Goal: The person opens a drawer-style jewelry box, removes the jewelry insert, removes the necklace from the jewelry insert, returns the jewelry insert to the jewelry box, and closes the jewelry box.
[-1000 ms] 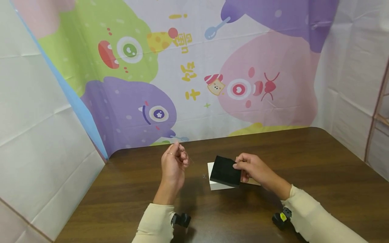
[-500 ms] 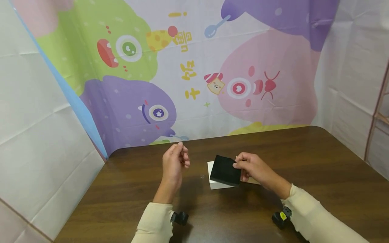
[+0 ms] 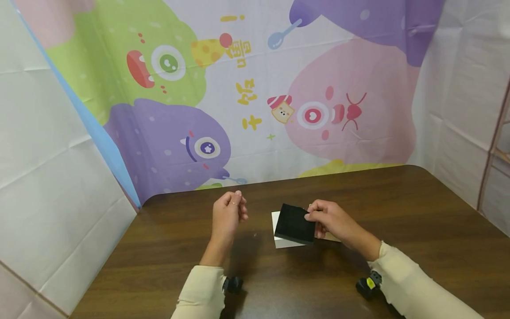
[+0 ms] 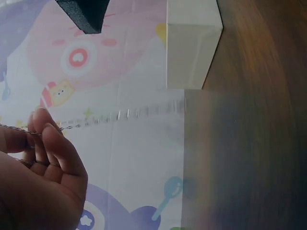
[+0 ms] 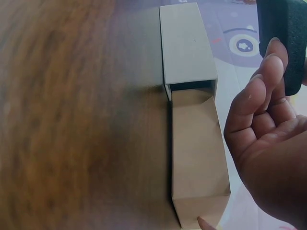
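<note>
My left hand (image 3: pixel 228 215) is raised over the table, pinching a thin silvery chain (image 4: pixel 71 127) between thumb and fingers. In the left wrist view its free end trails off as a blurred streak, and another stretch lies across the fingers. With thumb and fingers my right hand (image 3: pixel 331 220) grips a black foam pad (image 3: pixel 295 224) by its right edge. The pad is tilted above a white box (image 5: pixel 187 45), overlapping it in the head view. A brown cardboard drawer (image 5: pixel 199 143) is pulled partly out of that white sleeve, below the right hand.
The box lies on a dark wooden table (image 3: pixel 175 266). Behind the table hangs a cartoon-printed cloth (image 3: pixel 255 150), with pale sheets (image 3: pixel 52 177) at the sides. A small black camera (image 3: pixel 233 285) sits at the left wrist, and another (image 3: pixel 365 287) at the right.
The left hand has turned slightly and dipped a little, its fingers drawn closer together. The chain's dangling end has swung left. My right hand and the foam pad stay nearly still.
</note>
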Demonstrator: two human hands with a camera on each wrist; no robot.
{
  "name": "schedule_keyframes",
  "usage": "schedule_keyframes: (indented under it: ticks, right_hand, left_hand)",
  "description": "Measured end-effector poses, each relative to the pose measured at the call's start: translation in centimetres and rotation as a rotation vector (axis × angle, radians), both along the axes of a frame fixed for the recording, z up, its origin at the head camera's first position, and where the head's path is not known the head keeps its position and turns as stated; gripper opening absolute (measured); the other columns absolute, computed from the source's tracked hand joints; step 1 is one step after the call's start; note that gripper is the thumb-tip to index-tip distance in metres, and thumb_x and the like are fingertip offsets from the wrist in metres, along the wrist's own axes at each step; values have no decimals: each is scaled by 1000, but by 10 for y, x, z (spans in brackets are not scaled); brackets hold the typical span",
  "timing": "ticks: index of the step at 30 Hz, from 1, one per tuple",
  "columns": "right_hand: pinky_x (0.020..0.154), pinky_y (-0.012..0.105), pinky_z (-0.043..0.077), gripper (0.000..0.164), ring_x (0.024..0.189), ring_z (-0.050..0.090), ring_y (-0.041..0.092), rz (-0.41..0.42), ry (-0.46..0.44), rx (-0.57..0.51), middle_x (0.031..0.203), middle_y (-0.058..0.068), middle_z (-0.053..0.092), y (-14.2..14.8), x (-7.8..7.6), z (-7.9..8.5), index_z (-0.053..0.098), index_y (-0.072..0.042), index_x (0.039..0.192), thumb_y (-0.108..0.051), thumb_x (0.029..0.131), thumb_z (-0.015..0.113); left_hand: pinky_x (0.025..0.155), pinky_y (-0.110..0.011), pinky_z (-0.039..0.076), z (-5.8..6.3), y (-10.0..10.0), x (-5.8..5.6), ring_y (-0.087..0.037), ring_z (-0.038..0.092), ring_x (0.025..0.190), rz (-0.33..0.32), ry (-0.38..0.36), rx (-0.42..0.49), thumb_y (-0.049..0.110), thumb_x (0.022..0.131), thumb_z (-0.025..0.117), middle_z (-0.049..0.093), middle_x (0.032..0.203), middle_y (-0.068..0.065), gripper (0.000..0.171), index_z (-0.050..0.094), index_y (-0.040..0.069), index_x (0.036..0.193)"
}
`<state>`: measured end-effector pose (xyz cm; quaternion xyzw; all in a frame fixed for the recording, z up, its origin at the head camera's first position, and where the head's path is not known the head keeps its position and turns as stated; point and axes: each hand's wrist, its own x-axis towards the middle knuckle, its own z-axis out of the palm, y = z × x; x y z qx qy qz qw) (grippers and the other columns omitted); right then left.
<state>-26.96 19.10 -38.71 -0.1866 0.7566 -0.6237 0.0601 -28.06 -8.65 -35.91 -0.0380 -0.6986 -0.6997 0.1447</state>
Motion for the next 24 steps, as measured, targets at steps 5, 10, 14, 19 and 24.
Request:
schedule_keyframes:
  ticks: [5, 10, 14, 19, 24]
  right_hand:
    - [54, 30, 51, 15, 53, 57, 16, -3, 3, 8, 73, 9, 57, 0, 0, 0, 56, 3, 95, -12, 96, 60]
    - [53, 31, 51, 15, 53, 57, 16, -3, 0, 9, 71, 9, 57, 0, 0, -1, 56, 3, 95, -11, 96, 60]
    - [54, 31, 51, 16, 53, 57, 17, -6, -7, 14, 70, 9, 57, 0, 0, 0, 56, 4, 95, -12, 96, 60]
    - [54, 31, 51, 16, 53, 57, 18, -15, -8, 24, 69, 10, 57, 0, 0, 0, 56, 3, 95, -12, 96, 60]
    - [54, 31, 51, 16, 53, 57, 17, -19, -9, 24, 70, 10, 57, 0, 0, 0, 56, 3, 96, -12, 96, 60]
  left_hand:
    - [52, -27, 50, -3, -2, -1, -14, 55, 51, 27, -30, -74, 22, 104, 55, 58, 64, -6, 36, 62, -8, 85]
    - [58, -35, 55, -7, -4, -3, -15, 57, 55, 31, -59, -118, 20, 103, 55, 59, 65, -7, 35, 63, -10, 87]
    - [58, -33, 54, -9, -5, -5, -17, 58, 57, 35, -81, -123, 18, 103, 55, 59, 65, -7, 33, 63, -8, 85]
    - [57, -30, 54, -10, -6, -5, -18, 59, 57, 42, -88, -145, 17, 102, 55, 59, 65, -7, 33, 63, -9, 84]
    - [64, -39, 56, -11, -8, -5, -29, 65, 62, 65, -85, -218, 19, 101, 56, 62, 65, -7, 32, 65, -5, 82]
